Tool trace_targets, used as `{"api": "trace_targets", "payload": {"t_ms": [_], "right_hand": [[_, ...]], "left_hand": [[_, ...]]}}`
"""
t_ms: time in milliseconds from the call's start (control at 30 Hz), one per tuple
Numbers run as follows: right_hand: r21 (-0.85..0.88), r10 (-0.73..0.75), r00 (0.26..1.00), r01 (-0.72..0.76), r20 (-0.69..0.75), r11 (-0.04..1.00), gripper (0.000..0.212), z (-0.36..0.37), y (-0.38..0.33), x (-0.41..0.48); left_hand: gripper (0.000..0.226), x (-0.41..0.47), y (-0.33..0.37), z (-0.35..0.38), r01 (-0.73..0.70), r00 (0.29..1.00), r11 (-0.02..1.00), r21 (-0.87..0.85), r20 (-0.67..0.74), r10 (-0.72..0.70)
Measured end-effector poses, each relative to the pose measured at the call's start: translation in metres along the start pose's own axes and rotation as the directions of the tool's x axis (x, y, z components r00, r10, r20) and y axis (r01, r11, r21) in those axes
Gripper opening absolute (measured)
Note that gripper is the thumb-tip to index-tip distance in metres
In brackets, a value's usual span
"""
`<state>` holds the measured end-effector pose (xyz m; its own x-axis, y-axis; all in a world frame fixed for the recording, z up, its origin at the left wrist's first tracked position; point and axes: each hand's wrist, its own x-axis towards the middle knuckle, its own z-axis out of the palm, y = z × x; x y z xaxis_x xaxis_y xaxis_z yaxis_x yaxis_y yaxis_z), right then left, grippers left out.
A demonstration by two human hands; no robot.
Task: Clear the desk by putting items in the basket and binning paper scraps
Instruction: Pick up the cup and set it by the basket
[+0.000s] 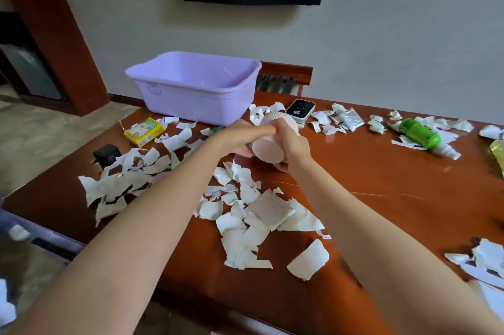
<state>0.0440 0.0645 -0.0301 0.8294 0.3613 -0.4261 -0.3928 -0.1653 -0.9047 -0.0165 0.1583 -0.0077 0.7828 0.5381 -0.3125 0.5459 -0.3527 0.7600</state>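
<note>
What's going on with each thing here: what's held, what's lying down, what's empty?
Pink cup: held off the desk, tipped sideways, in both hands.
Left hand: closed on the cup.
Right hand: closed on the cup.
Purple basket: upright, looks empty.
Green bottle: lying on its side.
Yellow box: lying flat.
Paper scraps: scattered over the desk.

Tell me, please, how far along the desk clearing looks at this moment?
Little looks done: the lilac plastic basket shows nothing inside from this angle. In hand: the left hand and right hand together hold a pale pink ribbed cup. Left: torn white paper scraps all over the brown wooden desk, plus the yellow box, black-and-white gadget and green bottle.
</note>
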Motion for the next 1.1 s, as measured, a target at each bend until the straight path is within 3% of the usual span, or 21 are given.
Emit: {"api": "trace_targets", "payload": {"t_ms": [67,133,300,467,633,833,1100], "right_hand": [[0.011,-0.196,0.978,0.197,-0.078,0.980,0.092,0.010,0.005,0.002],[-0.025,-0.400,0.916,0.399,-0.040,0.916,0.093,0.019,0.005,0.001],[-0.112,-0.590,0.793,0.606,0.151,0.787,0.066,0.046,0.000,-0.008],[-0.187,-0.605,0.756,0.651,0.252,0.736,0.059,0.069,-0.014,-0.025],[-0.255,-0.499,0.808,0.577,0.313,0.776,0.066,0.083,-0.025,-0.039],[-0.309,-0.412,0.846,0.514,0.339,0.800,0.074,0.104,-0.044,-0.051],[-0.360,-0.404,0.853,0.510,0.330,0.781,0.089,0.154,-0.065,-0.059]], "left_hand": [[0.056,0.003,-0.005,-0.012,-0.035,0.996,0.985,-0.170,0.080,0.049],[0.049,0.003,-0.011,-0.027,-0.091,0.977,0.943,-0.320,0.156,0.147],[0.069,-0.001,-0.028,-0.061,-0.225,0.973,0.949,-0.221,-0.004,0.230],[0.088,-0.015,-0.051,-0.093,-0.283,0.958,0.938,-0.199,-0.102,0.268],[0.096,-0.028,-0.058,-0.124,-0.249,0.968,0.964,-0.093,-0.060,0.244],[0.092,-0.029,-0.059,-0.167,-0.195,0.980,0.976,-0.096,0.016,0.197],[0.091,-0.014,-0.066,-0.225,-0.215,0.965,0.974,-0.066,0.136,0.222]]}}
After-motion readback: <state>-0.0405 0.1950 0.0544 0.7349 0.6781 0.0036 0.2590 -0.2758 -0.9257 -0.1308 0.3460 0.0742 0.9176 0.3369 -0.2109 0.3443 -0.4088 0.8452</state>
